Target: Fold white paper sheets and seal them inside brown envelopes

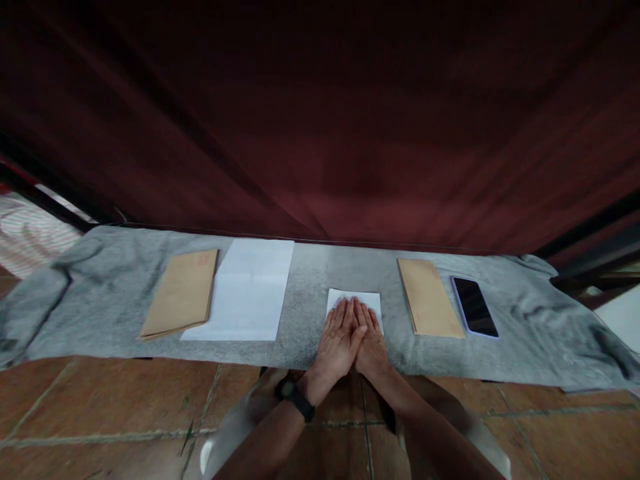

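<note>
You're working over a grey felt-like cloth (125,293) spread flat along the floor, rumpled at both ends. In front of it, terracotta floor tiles (100,413) with pale grout lines run under your arms. Behind the cloth a dark maroon curtain (350,133) fills the whole upper view, hanging in soft folds. Far left, a bit of striped fabric (25,233) shows; far right, dark bars and something white, too cut off to tell.

Your left hand (339,340) and right hand (369,340) lie flat, palms down, fingers straight and together, thumbs touching, both pressing on a small folded white paper (367,298) near the cloth's front-middle. Nothing is gripped; both hands are open and spread on the sheet. A black watch (295,395) sits on your left wrist.

Left of your hands, a larger white sheet (247,290) lies flat, and a brown envelope (183,293) sits just beside it, overlapping its left edge. It has a faint red mark near the top corner, too blurred to read. Right of your hands, a second brown envelope (429,297) lies flat, with a dark-screened phone (474,307) just beside it, screen off. No other writing or brand is legible.
</note>
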A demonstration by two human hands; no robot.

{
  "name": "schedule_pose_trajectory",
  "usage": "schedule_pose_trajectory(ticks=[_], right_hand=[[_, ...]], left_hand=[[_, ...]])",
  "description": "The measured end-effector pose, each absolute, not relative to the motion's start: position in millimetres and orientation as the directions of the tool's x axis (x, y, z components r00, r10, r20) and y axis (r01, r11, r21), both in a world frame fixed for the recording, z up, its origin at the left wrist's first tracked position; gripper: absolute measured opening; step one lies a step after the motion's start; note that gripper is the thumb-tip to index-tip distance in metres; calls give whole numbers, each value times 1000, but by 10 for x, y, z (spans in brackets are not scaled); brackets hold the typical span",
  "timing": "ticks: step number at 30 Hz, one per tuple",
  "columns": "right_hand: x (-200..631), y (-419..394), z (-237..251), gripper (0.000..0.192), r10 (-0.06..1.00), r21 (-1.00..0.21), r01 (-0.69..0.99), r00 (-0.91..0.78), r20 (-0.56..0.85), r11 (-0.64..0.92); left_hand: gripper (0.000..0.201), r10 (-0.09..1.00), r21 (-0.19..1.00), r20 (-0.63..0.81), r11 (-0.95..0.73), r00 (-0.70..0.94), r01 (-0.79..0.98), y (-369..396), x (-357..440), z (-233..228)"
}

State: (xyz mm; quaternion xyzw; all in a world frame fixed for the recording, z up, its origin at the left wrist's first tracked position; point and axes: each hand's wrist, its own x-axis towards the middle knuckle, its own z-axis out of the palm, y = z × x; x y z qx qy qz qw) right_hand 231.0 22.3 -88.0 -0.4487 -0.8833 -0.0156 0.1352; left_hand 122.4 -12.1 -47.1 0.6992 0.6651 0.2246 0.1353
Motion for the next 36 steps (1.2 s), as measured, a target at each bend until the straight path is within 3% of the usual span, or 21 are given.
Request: schedule_pose_trajectory(ticks=[14,29,36], right_hand=[[2529,291,-794,54,863,-108,875,-433,260,471],[2965,331,-806,53,879,-84,905,-379,290,418],[2693,384,-648,54,834,-180,830,-466,296,528]], left_hand=[[58,976,285,206,9,-71,958,-115,1146,-739],[58,976,233,193,52,-99,971,-55,1028,-702],[58,983,206,170,39,-75,978,-32,983,-669]])
